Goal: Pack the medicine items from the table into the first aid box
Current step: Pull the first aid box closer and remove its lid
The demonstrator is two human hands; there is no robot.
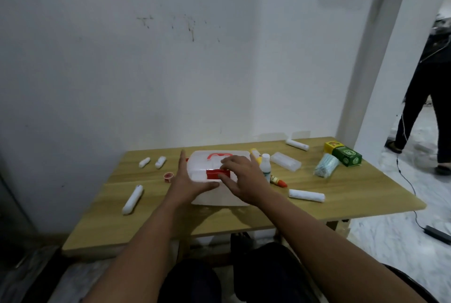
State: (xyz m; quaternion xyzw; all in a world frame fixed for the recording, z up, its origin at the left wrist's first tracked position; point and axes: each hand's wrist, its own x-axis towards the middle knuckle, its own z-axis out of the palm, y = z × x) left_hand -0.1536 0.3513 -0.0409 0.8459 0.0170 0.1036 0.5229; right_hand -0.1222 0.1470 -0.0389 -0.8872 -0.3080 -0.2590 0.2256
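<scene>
A translucent white first aid box (210, 195) with a red handle and a red front latch (214, 174) stands closed in the middle of the wooden table (146, 224). My left hand (188, 178) lies flat against the box's left side, fingers spread, thumb along the front. My right hand (241, 176) rests on the lid with its fingertips on the red latch. Around the box lie white bandage rolls (306, 195) (133, 199) (297, 144), two small rolls (144, 162) (160, 162), a white bottle (265, 165), a red-capped tube (278, 180) and a yellow tube (255, 154).
A clear plastic case (285, 161), a pack of blue face masks (325, 165), a green carton (346, 155) and a yellow carton (332, 146) sit at the right back. A small red cap (168, 176) lies left of the box. Another person (424, 97) stands at the far right; a cable runs along the floor.
</scene>
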